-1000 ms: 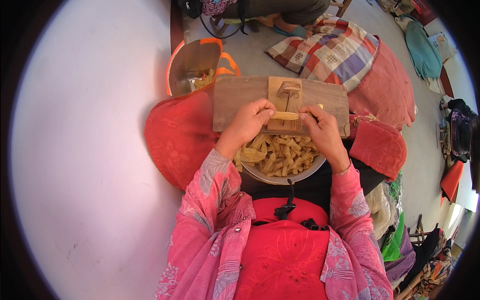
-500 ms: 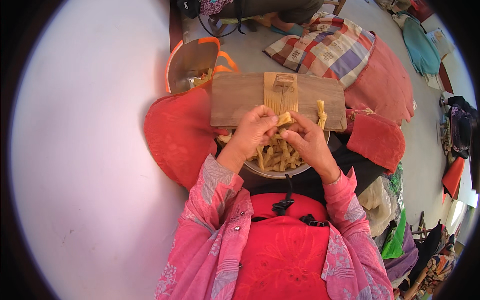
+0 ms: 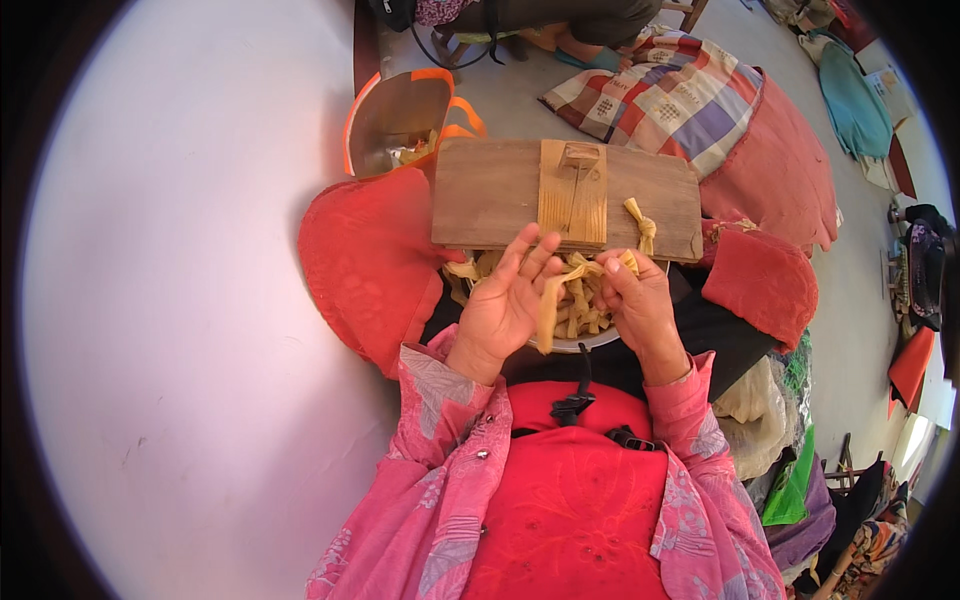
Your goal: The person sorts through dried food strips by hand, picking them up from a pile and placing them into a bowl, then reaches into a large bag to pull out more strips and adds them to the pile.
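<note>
Right fingers [image 3: 624,284] pinch a yellowish strip [image 3: 547,315] hanging just beside the parted left fingers [image 3: 514,256].

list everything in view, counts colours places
wooden board: one, brown, centre
bowl: one, pale, partly under board
loose strips: many, yellowish, in bowl
knotted strip: one, yellowish, on board's right
held strip: one, yellowish, between hands
bag: one, orange-trimmed, beyond board's left
checked cloth: one, multicoloured, beyond board's right
red cloths: at least two, flanking board
assorted items: several, mixed colours, right
another person: one, dark trousers, top
left hand: one, pink sleeve, open, below board
right hand: one, pink sleeve, pinching held strip
</note>
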The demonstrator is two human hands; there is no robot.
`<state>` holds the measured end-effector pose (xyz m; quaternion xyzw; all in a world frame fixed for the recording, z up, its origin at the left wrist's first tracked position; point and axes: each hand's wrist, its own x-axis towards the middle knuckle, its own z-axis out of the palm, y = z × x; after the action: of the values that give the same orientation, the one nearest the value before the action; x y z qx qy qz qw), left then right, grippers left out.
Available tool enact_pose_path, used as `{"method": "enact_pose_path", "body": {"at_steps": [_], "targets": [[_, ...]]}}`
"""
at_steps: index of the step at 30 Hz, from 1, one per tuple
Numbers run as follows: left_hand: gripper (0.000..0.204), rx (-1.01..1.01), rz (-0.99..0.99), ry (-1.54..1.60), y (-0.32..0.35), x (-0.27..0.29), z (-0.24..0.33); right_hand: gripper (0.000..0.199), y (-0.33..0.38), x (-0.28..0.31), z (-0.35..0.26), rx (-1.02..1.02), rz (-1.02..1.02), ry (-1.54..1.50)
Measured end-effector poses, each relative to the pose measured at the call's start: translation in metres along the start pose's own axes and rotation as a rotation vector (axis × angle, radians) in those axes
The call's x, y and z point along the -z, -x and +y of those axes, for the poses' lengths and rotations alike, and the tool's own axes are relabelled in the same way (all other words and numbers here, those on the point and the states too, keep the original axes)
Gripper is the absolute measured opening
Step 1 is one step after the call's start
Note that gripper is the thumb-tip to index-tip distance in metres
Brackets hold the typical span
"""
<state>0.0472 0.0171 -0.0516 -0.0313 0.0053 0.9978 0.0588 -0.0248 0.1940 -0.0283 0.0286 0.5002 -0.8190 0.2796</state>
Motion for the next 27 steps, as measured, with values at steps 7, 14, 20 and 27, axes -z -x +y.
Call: {"method": "enact_pose_path", "body": {"at_steps": [7,14,20,27], "targets": [[0.035,-0.061,0.200,-0.047,0.008,0.008,0.003,0.015,0.007,-0.005,0.004,-0.178,0.008,-0.148],[0.029,-0.057,0.190,-0.443,-0.005,-0.009,0.000,0.019,0.016,-0.007,0.002,-0.089,-0.243,0.027],[0.023,-0.093,0.366,-1.174,-0.017,-0.008,0.003,0.027,0.026,-0.016,-0.011,0.610,-0.256,1.096],[0.027,-0.073,-0.046,-2.390,-0.010,-0.050,-0.005,0.018,0.026,-0.038,-0.056,0.936,-0.414,1.577]]}}
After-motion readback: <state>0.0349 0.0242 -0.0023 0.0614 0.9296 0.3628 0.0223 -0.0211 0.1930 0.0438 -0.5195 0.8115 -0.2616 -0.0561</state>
